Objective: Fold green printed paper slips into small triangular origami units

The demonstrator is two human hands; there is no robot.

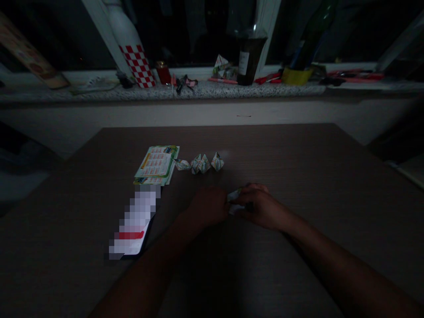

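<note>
"Counting the hands, how many do you find, and what do they hold?"

"Two. The right hand (260, 204) pinches one piece of paper (236, 208), its fingers closed around it. The left hand (212, 205) is curled at the paper's left edge, but its fingertips are hidden, so I cannot tell its grip."

"And where is this paper?"

"Over the counter (298, 163), nearer to the person than the four folded paper shapes (205, 164), which make one row."

"What else?"

"One pile of printed cards (154, 162); I cannot count how many. Just beside it is one phone (132, 248). One checked bottle (137, 64) stands on the window sill (198, 93)."
</note>
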